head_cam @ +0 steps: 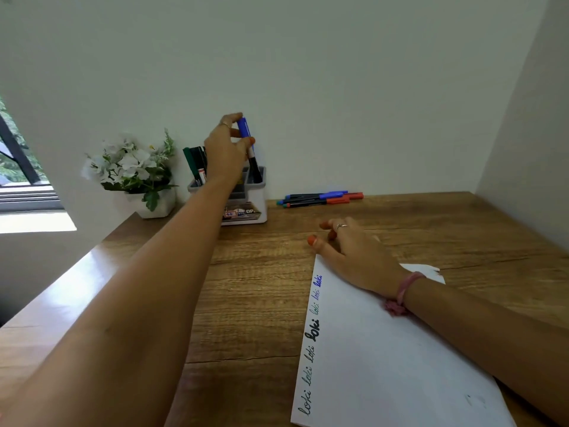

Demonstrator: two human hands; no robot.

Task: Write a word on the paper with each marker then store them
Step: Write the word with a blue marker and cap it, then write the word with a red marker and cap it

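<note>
Markers occupy three spots on the wooden desk [252, 303]. The left hand [226, 149] reaches out to the far wall and pinches a blue-capped marker [246, 134] between thumb and fingertips, holding it nearly upright with its dark lower end down inside the right rear compartment of the grey holder [246, 208]. In the holder's left compartment stand several more pens [195, 163], a green one and dark ones, partly hidden behind the wrist. To the right of the holder, close to the wall, a small bunch of loose markers [320, 198] lies flat on the desk, their caps blue, red and teal. The right hand [354, 251] rests palm down with fingers relaxed and spread, holding nothing; its heel and wrist lie on the upper corner of the paper [385, 365], while the fingertips reach past the sheet onto bare wood. Along the paper's left edge runs a column of the word "loki", repeated in black, green and blue ink, one copy bolder than the rest. A white pot of pale flowers [132, 167] sits just left of the holder, and a window [18, 155] shows at the far left.
</note>
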